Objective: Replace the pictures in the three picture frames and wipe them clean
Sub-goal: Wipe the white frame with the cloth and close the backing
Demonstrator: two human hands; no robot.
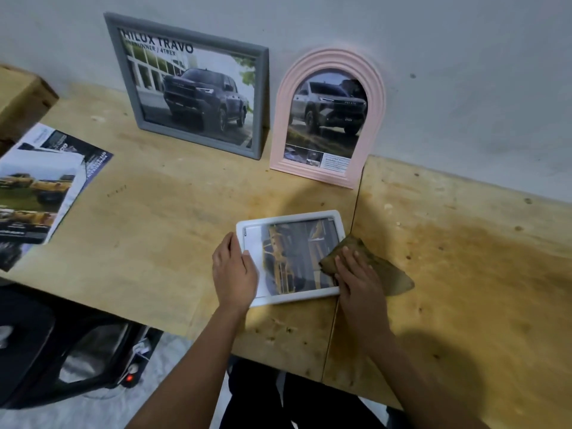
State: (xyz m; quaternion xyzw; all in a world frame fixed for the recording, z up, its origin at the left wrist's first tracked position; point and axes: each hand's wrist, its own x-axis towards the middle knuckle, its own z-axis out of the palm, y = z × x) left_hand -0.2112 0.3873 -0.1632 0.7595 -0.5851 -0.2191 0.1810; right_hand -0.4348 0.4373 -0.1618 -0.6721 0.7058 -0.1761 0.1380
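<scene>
A small white frame (288, 216) lies flat on the wooden table (154, 212), holding a picture of yellow vehicles. My left hand (233, 270) rests on the frame's left edge, thumb on the glass. My right hand (356, 274) presses a brown cloth (387, 270) onto the frame's right side. A grey rectangular frame (261, 97) with a dark pickup picture leans on the wall at the back. Beside it, to the right, stands a pink arched frame (376, 97) with a silver truck picture.
Loose printed car pictures (40, 190) lie at the table's left. A cardboard box (21, 97) sits at the far left. A black device with a red light (93, 360) stands below the table's front edge. Bare wood spreads to the right.
</scene>
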